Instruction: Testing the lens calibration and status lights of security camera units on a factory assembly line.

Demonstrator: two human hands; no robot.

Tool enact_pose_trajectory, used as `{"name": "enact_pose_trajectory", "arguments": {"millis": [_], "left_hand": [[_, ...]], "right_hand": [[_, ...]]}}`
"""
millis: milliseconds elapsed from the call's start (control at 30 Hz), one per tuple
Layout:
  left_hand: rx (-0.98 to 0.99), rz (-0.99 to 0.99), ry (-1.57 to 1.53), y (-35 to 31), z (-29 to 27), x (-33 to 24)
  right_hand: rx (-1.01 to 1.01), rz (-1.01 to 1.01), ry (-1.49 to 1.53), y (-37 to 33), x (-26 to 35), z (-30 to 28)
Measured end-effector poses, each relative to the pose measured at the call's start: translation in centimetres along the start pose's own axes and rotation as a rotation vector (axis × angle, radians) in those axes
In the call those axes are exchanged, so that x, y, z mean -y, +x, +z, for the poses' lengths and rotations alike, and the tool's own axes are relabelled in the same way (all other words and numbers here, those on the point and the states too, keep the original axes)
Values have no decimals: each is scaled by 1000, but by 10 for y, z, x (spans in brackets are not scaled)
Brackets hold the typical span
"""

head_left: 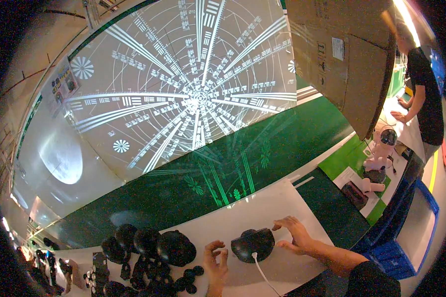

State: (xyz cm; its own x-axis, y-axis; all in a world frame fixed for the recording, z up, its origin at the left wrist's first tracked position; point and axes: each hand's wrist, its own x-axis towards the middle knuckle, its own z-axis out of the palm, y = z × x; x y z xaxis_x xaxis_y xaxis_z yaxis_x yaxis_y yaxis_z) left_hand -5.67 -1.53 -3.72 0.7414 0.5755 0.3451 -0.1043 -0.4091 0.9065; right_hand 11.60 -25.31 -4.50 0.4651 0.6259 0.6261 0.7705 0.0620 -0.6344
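On the white tabletop sits a black rounded device [250,246], with a white cable [263,272] running from its near side toward the lower edge. My left hand [216,265] is just left of the device. Its fingers are loosely bent and apart, and nothing shows in them. To the right of the device is my right hand [294,236], fingers stretched toward it and thumb apart. The fingertips are close to the device's upper right edge; whether they touch it I cannot tell. Neither hand grips anything.
Several black domed parts [176,248] and small black round pieces [189,278] lie left of my left hand. Ahead, a bright test pattern [199,99] covers a pale board. A large cardboard box [342,54], blue crate [394,260] and another person [423,94] are at right.
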Motion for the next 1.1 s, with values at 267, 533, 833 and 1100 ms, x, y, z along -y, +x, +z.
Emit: {"name": "enact_pose_trajectory", "arguments": {"millis": [267, 533, 833, 1100], "left_hand": [[-13, 6, -1, -2, -1, 5], [10, -36, -21, -3, -2, 4], [4, -37, -23, 1, -3, 13], [34, -41, -92, -11, 0, 18]], "right_hand": [[24, 19, -28, -2, 0, 1], [-1, -2, 1, 1, 3, 0], [3, 2, 0, 4, 0, 2], [71, 68, 13, -9, 2, 0]]}}
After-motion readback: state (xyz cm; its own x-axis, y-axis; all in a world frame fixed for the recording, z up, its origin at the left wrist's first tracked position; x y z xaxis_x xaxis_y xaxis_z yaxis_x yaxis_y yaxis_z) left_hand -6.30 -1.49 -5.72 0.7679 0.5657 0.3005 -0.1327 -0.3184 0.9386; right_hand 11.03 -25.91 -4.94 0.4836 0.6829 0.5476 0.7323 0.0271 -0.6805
